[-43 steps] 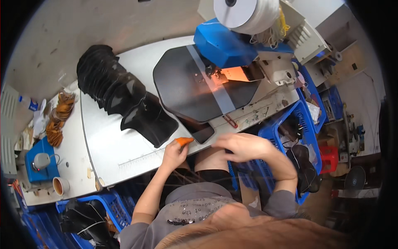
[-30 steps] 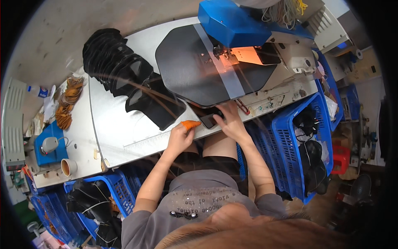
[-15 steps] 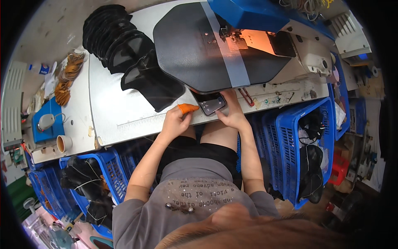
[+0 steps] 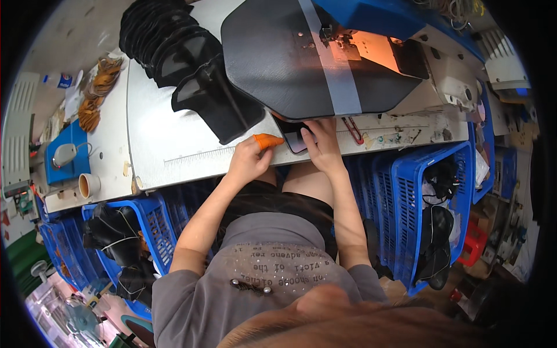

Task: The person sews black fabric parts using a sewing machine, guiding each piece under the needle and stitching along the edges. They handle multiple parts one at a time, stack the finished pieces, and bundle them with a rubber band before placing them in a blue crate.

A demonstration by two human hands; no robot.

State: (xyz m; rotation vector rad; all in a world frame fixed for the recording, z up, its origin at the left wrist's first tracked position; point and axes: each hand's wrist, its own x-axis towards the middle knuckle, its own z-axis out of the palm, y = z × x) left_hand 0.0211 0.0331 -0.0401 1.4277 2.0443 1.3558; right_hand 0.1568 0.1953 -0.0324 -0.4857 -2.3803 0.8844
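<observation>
A dark smartphone (image 4: pixel 297 144) lies slanted at the table's front edge, its far end beneath the rim of a black eight-sided board (image 4: pixel 272 69). My right hand (image 4: pixel 324 152) grips its right side, thumb over the screen and fingers around the far right edge. At the phone's left edge is my left hand (image 4: pixel 250 162); its fingers are curled, and the fingertip in an orange finger cot (image 4: pixel 268 141) touches that edge. Left of the board, overlapping black sheet pieces (image 4: pixel 217 104) fan out across the table (image 4: pixel 156 133).
A blue sewing machine (image 4: pixel 371 17) with a lit needle area stands over the board. Red-handled snips (image 4: pixel 353 131) lie right of my right hand. Blue crates (image 4: pixel 400 214) with black goods flank my legs. On the left are an orange bundle (image 4: pixel 100 93) and a paper cup (image 4: pixel 89 185).
My right thumb has moved from the phone's lower right corner onto its screen. The screen looks darker at its far end. My left hand stays beside the phone; the view has shifted slightly.
</observation>
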